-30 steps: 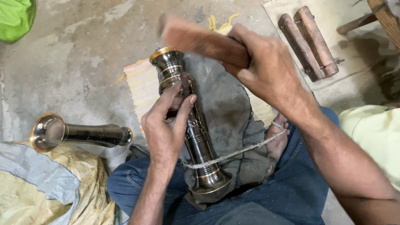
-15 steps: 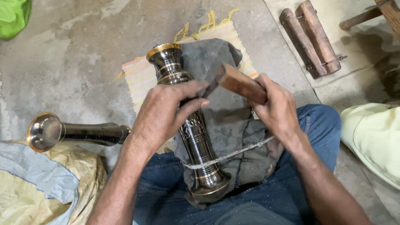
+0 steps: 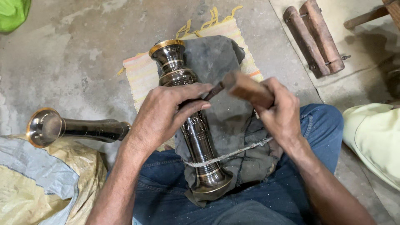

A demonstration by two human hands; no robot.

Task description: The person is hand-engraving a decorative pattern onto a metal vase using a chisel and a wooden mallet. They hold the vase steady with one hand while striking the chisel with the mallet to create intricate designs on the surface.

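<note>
On dark cloth (image 3: 227, 121), engraved dark brass-rimmed vase (image 3: 189, 121).

Just one view here, a head-worn cam looking pretty much straight down at the person's own lap and the concrete floor (image 3: 79, 54) in front. It's close in: the left hand (image 3: 164, 114) and right hand (image 3: 279, 114) fill the middle, forearms entering from the bottom edge.

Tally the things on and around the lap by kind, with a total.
Dark metal vases: 2, lap vase, floor vase
Wooden mallet: 1
Dark cloth: 1
Striped mat: 1
Wooden clamp: 1
Sacks: 1
Total: 7
</note>
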